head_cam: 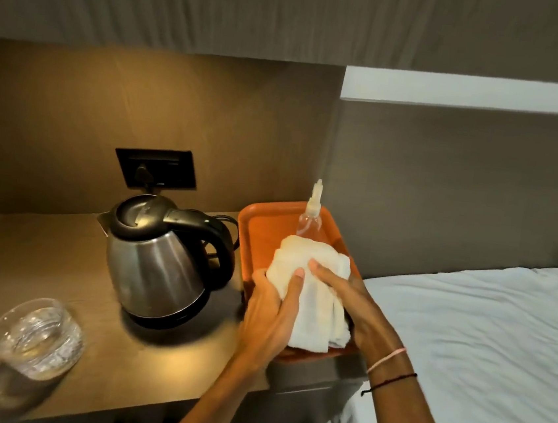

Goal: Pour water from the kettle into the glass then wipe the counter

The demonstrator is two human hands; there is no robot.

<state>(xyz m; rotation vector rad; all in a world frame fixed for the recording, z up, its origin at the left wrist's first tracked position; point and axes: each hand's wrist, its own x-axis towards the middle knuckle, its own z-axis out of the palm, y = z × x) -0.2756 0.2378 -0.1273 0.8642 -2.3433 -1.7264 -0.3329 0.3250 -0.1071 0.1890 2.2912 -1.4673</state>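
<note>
A steel kettle (158,260) with a black handle stands on its base in the middle of the wooden counter (59,260). A clear glass (35,335) holding water sits near the counter's front left. A folded white cloth (317,294) lies in an orange tray (261,233) at the counter's right end. My left hand (270,317) grips the cloth's left side, thumb on top. My right hand (348,294) holds its right side, fingers pressed on the top.
A clear squeeze bottle (311,214) with a white nozzle stands at the back of the tray. A black wall socket (156,168) with the kettle's plug is behind the kettle. A bed with a white sheet (481,336) lies right of the counter.
</note>
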